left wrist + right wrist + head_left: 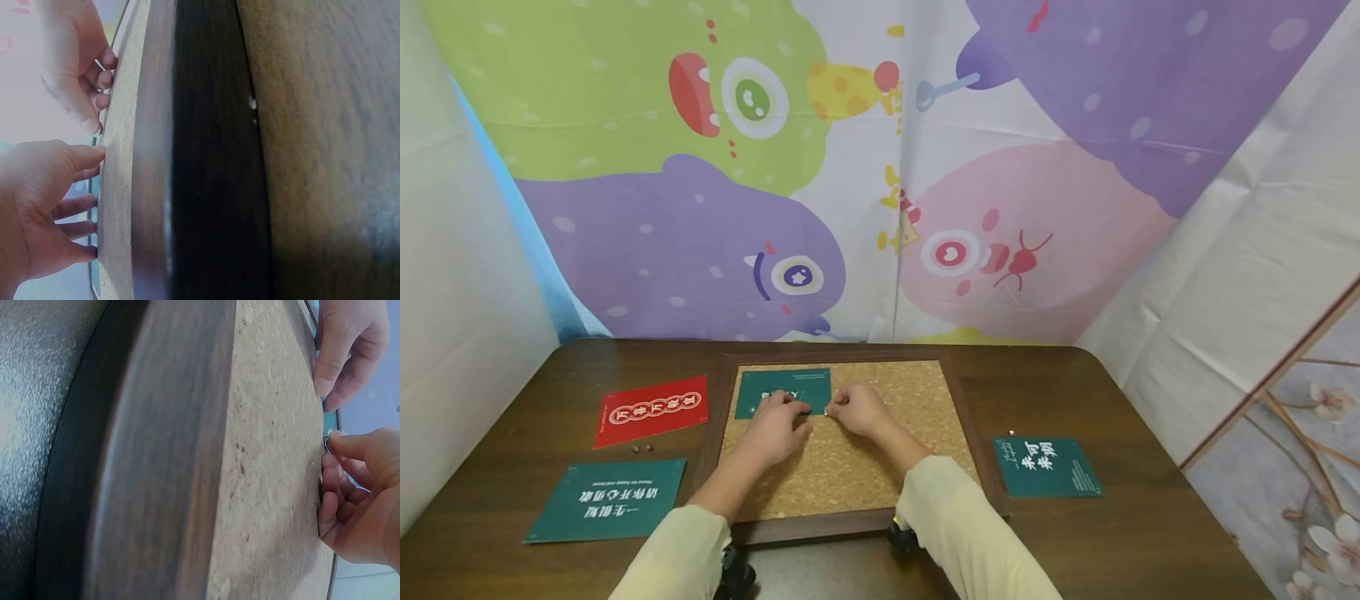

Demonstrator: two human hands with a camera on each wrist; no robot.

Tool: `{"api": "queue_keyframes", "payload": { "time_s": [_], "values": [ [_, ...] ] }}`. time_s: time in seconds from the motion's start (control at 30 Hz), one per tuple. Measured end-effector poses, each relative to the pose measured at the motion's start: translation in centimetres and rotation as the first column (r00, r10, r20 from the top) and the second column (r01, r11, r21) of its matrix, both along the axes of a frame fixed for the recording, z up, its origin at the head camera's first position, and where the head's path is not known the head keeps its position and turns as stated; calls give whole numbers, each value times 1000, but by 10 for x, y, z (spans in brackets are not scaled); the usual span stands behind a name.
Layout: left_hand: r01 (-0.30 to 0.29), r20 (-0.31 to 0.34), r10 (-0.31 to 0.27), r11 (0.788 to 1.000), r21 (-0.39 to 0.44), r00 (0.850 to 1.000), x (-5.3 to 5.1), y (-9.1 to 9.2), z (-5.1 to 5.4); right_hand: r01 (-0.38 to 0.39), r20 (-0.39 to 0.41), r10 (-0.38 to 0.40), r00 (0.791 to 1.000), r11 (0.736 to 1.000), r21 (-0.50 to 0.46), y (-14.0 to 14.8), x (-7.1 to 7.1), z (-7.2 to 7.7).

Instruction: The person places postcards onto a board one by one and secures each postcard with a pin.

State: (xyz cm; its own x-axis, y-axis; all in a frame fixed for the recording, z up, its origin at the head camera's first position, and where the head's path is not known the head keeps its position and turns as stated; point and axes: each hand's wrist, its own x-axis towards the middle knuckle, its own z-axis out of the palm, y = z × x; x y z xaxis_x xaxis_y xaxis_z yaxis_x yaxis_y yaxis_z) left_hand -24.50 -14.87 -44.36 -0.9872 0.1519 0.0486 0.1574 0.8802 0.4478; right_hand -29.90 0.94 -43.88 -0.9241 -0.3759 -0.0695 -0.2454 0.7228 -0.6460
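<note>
A green card with white lettering lies on the cork board, toward its far left. My left hand rests its fingertips on the card's near part; in the left wrist view those fingers are spread, fairly straight. At the card's near right corner, my right hand pinches a small shiny thumbtack between thumb and index finger. The right wrist view shows this pinch at the board's surface, the other fingers curled against the cork. Whether the tack's point is in the cork is hidden.
A dark wooden frame edges the board on the brown table. To its left lie a red card, small tacks and a larger green card. Another green card lies right, with a tack beside it.
</note>
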Motion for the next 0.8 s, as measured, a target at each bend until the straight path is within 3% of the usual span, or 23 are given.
{"api": "queue_keyframes", "payload": {
  "time_s": [0.4, 0.8],
  "values": [
    [-2, -4, 2, 1000, 4, 1000, 1, 0, 1, 49, 15, -47, 999, 996, -75, -1, 1, -2],
    [-9, 0, 9, 1000, 14, 1000, 1, 0, 1, 60, 29, -57, 998, 994, -87, -1, 1, 0]
  ]
}}
